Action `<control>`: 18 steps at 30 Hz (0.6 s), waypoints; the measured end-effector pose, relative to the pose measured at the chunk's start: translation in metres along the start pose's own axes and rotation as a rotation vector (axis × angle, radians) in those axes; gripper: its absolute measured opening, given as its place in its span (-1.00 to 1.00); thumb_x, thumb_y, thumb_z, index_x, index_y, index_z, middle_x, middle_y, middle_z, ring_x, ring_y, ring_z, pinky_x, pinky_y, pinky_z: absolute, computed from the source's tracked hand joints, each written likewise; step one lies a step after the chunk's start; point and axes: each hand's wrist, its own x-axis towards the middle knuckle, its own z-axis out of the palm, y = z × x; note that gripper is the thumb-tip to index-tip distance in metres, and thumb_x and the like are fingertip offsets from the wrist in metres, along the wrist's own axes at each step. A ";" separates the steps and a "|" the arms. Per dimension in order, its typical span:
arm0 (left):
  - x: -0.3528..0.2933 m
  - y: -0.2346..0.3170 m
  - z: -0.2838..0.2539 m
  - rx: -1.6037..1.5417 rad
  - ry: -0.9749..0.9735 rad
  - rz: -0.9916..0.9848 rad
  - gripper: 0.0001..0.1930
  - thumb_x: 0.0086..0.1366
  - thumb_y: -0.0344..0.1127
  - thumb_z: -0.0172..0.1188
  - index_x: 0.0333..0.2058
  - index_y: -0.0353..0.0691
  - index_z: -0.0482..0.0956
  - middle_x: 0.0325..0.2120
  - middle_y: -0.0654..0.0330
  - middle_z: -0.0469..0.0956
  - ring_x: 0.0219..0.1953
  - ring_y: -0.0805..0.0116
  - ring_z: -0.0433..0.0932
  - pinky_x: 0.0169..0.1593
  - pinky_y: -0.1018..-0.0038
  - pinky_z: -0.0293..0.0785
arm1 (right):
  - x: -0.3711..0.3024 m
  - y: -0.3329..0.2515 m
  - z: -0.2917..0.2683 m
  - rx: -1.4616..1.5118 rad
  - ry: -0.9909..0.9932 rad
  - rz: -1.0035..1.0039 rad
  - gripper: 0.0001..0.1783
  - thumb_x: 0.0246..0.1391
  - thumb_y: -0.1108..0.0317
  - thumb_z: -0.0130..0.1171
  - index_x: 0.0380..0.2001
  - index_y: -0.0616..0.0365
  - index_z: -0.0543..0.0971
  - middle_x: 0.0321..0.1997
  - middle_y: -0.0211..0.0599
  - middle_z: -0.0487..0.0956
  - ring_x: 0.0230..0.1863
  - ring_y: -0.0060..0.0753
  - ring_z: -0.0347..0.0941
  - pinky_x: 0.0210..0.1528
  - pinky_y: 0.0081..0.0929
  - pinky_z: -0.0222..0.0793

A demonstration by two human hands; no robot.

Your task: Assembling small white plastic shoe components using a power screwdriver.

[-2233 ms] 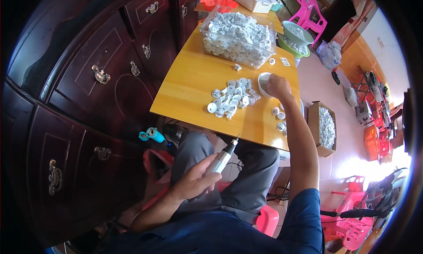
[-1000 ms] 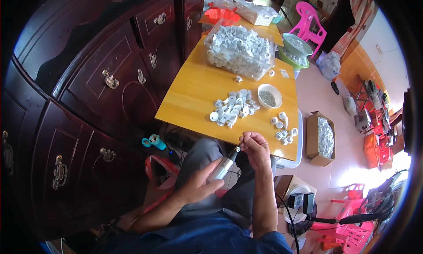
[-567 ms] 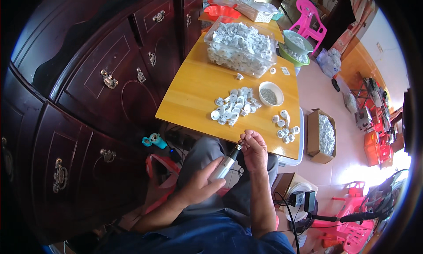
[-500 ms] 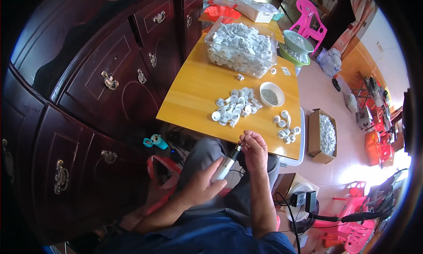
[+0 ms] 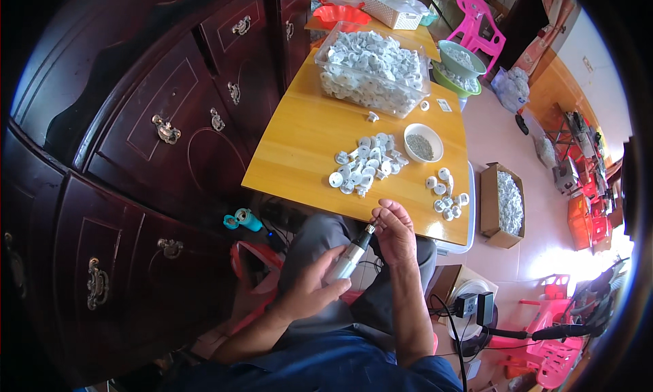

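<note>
My left hand is wrapped round a silver-and-black electric screwdriver held over my lap, its tip pointing away toward the table edge. At that tip the thumb and fingers of my right hand are pinched together; whatever small thing sits between them is too small to make out. Just beyond my hands, a loose pile of white plastic parts lies on the yellow wooden table. A white bowl of small grey metal pieces, seemingly screws, stands right of the pile. Several more white round parts lie near the table's right edge.
A clear plastic bin heaped with white parts stands at the table's far end. Dark wooden cabinets line the left. On the floor at right are a cardboard box of white parts and pink chairs. A teal flask is under the table's left.
The view has shifted slightly. My left hand still grips the screwdriver and my right fingers stay pinched at its tip, with little visible movement.
</note>
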 end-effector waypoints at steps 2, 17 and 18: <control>0.001 0.006 -0.002 -0.315 -0.065 -0.209 -0.40 0.32 -0.40 0.17 0.29 -0.34 0.19 -0.36 0.32 0.49 -0.47 0.66 0.42 -0.38 0.67 0.37 | 0.001 0.002 -0.001 0.015 -0.010 0.001 -0.78 0.21 0.47 0.15 -0.07 0.20 0.56 -0.27 -0.25 0.64 -0.30 -0.48 0.58 -0.29 -0.63 0.52; 0.002 0.001 -0.001 0.236 0.064 0.131 -0.39 0.21 -0.38 0.22 0.21 -0.44 0.29 -0.02 -0.17 0.53 0.07 0.10 0.54 0.13 0.35 0.40 | 0.014 -0.011 -0.015 0.122 -0.304 0.299 -0.86 0.30 0.32 0.11 -0.18 0.12 0.53 -0.13 -0.29 0.59 -0.16 -0.41 0.58 -0.16 -0.49 0.57; 0.002 0.004 0.000 0.236 0.063 0.134 -0.39 0.21 -0.38 0.22 0.21 -0.44 0.29 -0.02 -0.17 0.53 0.07 0.10 0.54 0.13 0.35 0.40 | 0.014 -0.011 -0.017 0.148 -0.342 0.317 -0.86 0.30 0.32 0.11 -0.17 0.13 0.53 -0.12 -0.28 0.59 -0.13 -0.39 0.58 -0.14 -0.47 0.57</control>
